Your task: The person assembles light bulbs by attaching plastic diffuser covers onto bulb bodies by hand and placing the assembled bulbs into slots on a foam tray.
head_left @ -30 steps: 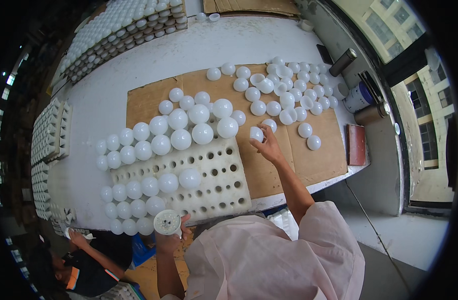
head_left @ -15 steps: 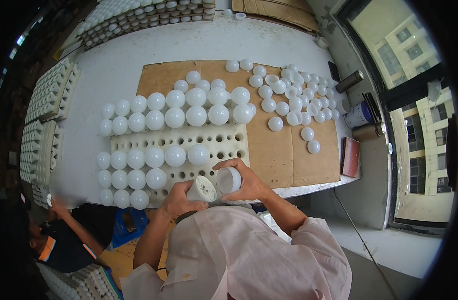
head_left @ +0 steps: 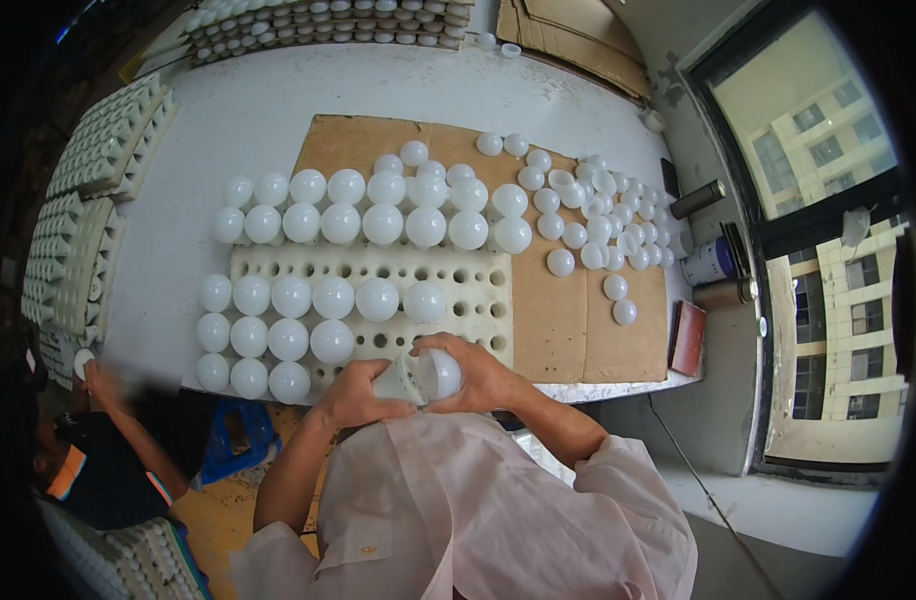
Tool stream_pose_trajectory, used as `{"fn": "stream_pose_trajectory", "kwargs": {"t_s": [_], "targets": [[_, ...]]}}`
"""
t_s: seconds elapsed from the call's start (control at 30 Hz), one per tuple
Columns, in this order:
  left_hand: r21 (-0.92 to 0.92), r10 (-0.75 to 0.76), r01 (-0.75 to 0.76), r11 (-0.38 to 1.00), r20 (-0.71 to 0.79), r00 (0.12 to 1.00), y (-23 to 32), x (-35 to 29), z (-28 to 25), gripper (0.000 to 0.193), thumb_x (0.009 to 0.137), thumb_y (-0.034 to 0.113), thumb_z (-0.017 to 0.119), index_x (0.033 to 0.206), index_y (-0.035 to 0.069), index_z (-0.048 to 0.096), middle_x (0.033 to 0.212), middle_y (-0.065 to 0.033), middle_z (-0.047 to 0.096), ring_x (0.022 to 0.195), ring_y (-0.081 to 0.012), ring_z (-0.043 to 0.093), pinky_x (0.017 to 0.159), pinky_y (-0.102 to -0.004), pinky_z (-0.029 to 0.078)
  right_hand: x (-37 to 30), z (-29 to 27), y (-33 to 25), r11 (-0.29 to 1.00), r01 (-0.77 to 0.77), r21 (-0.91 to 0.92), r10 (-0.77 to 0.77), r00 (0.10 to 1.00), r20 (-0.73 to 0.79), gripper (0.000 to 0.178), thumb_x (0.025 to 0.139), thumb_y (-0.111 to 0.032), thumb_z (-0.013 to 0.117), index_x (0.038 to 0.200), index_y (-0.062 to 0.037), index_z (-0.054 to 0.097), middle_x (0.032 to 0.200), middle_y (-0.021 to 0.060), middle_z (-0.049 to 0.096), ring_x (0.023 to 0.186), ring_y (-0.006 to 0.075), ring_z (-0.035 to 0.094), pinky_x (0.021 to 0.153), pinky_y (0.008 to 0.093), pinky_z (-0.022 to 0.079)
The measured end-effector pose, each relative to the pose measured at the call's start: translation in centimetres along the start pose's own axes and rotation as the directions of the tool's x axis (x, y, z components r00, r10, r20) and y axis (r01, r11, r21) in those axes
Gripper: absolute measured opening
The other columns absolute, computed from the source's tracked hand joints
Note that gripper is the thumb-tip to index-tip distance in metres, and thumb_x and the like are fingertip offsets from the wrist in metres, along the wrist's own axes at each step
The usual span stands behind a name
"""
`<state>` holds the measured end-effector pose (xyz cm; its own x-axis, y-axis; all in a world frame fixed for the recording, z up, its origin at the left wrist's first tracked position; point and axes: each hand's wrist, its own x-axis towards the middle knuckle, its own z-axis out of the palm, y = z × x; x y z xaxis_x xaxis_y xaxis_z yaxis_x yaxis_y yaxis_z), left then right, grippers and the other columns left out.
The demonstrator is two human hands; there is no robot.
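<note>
Grips a white bulb base point(head_left: 395, 384) in the curled fingers of the left hand point(head_left: 354, 396) and a round white cover point(head_left: 440, 375) in those of the right hand point(head_left: 485, 374), face to face, too close to tell whether touching, at the near edge of the scuffed white table point(head_left: 258, 112). Has, just beyond, a pale holed tray point(head_left: 477, 326) of round white bulbs point(head_left: 333, 298), laid over part of the brown cardboard point(head_left: 550, 335) strewn with loose covers point(head_left: 560, 262). Has, farther out, a red notebook point(head_left: 689, 338) and windows point(head_left: 798, 110) on the right, stacked trays point(head_left: 103, 140) and a co-worker point(head_left: 118, 482) on the left.
</note>
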<state>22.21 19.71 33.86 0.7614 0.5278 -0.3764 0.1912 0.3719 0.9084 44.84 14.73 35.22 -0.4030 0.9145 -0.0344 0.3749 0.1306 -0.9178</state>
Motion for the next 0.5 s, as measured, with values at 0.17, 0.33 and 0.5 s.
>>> {"fn": "stream_pose_trajectory", "kwargs": {"t_s": [0.17,0.33,0.5], "targets": [[0.124,-0.033,0.036,0.992,-0.033,0.999,-0.6,-0.3,-0.7,0.041,0.067,0.021,0.082,0.092,-0.006,0.063,0.075,-0.0078,0.064,0.057,-0.0106,0.060,0.047,-0.0239,0.048,0.9,1.6,-1.4,0.973,-0.010,-0.229,0.024,0.998,0.057,0.079,0.063,-0.026,0.082,0.127,-0.0034,0.040,0.109,0.0174,0.053,0.100,0.0357,0.056,0.085,0.0428,0.048],[0.082,-0.046,0.049,0.995,-0.036,0.998,-0.7,-1.0,-0.9,0.044,0.067,0.024,0.082,0.091,-0.007,0.063,0.074,-0.0083,0.064,0.056,-0.0101,0.059,0.046,-0.0233,0.048,1.5,2.7,-0.8,0.973,0.030,-0.228,-0.006,0.995,0.102,0.075,0.064,-0.023,0.079,0.126,-0.0019,0.042,0.111,0.0182,0.052,0.098,0.0363,0.057,0.085,0.0431,0.049],[0.105,-0.051,0.056,0.993,-0.045,0.998,-1.3,-0.9,-1.0,0.046,0.069,0.027,0.081,0.093,-0.008,0.063,0.074,-0.0086,0.064,0.056,-0.0107,0.059,0.047,-0.0231,0.048,2.0,3.6,-0.4,0.948,0.237,-0.212,-0.237,0.971,0.027,0.076,0.060,-0.014,0.080,0.125,-0.0016,0.042,0.108,0.0172,0.053,0.097,0.0347,0.056,0.084,0.0408,0.049]]}}
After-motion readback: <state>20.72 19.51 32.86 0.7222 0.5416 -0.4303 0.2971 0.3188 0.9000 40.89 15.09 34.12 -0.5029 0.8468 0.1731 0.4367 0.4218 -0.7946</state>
